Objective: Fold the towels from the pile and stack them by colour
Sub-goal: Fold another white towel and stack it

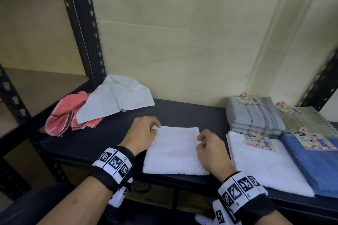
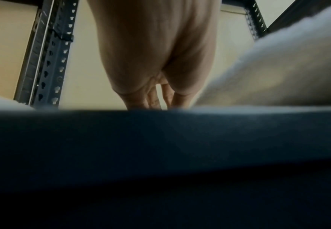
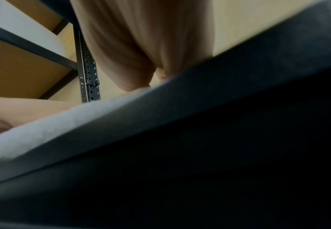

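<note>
A folded white towel (image 1: 173, 150) lies flat in the middle of the black shelf (image 1: 102, 137). My left hand (image 1: 155, 127) pinches its far left corner with curled fingers. My right hand (image 1: 200, 139) has its fingers curled on the towel's right edge near the far corner. The left wrist view shows my fingers (image 2: 154, 99) pointing down beside a blurred fold of white towel (image 2: 278, 69). Most of the right wrist view is dark, with the white towel (image 3: 43, 131) at the lower left. The pile at the far left holds a pink towel (image 1: 62, 115) under a pale towel (image 1: 117, 98).
Folded stacks fill the shelf's right end: grey striped towels (image 1: 256, 115), a pale green towel (image 1: 307, 118), white towels (image 1: 265, 162) and blue towels (image 1: 318, 166), most with paper labels. A black rack post (image 1: 82, 29) stands at the back left, and a cream wall is behind.
</note>
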